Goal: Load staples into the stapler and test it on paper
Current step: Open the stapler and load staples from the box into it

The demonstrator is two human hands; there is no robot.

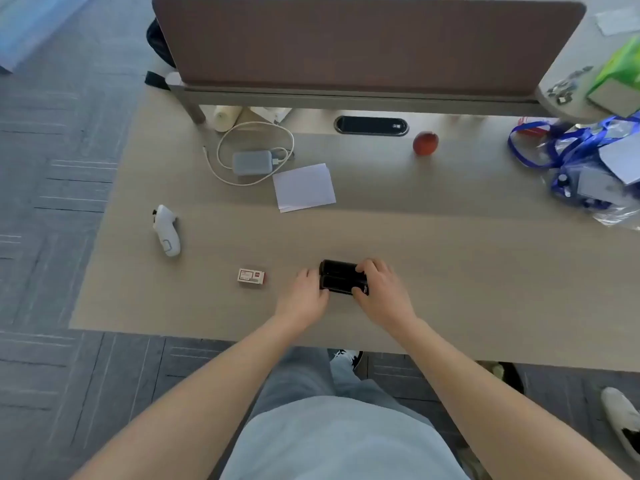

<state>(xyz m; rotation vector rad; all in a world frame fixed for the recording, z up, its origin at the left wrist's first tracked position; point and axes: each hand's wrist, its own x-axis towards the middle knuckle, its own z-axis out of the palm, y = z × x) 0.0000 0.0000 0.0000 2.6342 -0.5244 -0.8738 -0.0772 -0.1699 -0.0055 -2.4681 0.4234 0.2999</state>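
A black stapler lies on the desk near its front edge, its two long halves side by side. My right hand grips the stapler's right end, fingers curled over the top. My left hand touches its left end with the fingertips. A small red and white staple box sits on the desk just left of my left hand. A stack of white paper lies farther back, toward the middle of the desk.
A white handheld controller lies at the left. A grey power bank with a looped white cable sits behind the paper. A red apple and a pile of blue-strapped plastic bags are at the back right. A brown divider panel closes the desk's rear.
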